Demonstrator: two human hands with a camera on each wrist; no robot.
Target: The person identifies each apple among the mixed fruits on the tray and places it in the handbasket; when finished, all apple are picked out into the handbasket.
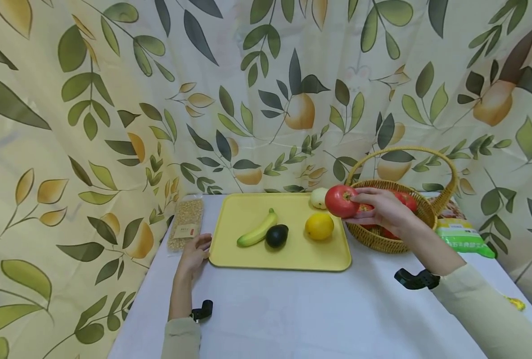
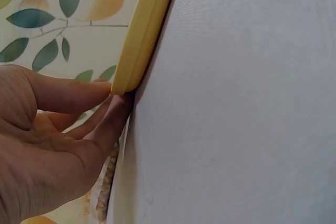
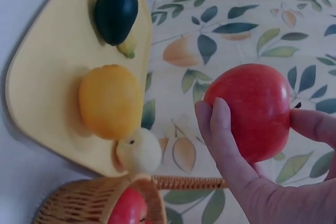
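My right hand (image 1: 384, 209) holds a red apple (image 1: 339, 201) above the right end of a yellow tray (image 1: 241, 209). In the right wrist view, the thumb and fingers grip opposite sides of the apple (image 3: 252, 111). At the tray's front left corner, my left hand (image 1: 196, 254) pinches the rim, thumb above and fingers below, as the left wrist view shows. On the tray lie a banana (image 1: 257, 233), a dark avocado (image 1: 276, 236), a yellow round fruit (image 1: 319, 227) and a pale round fruit (image 1: 318, 198), partly behind the apple.
Right of the tray stands a wicker basket (image 1: 375, 243) with a tall handle and several red fruits inside. A green-and-white packet (image 1: 463, 238) lies beyond it. Left of the tray is a clear bag of pale grains (image 1: 187, 217). A patterned curtain (image 1: 270, 124) hangs behind the table.
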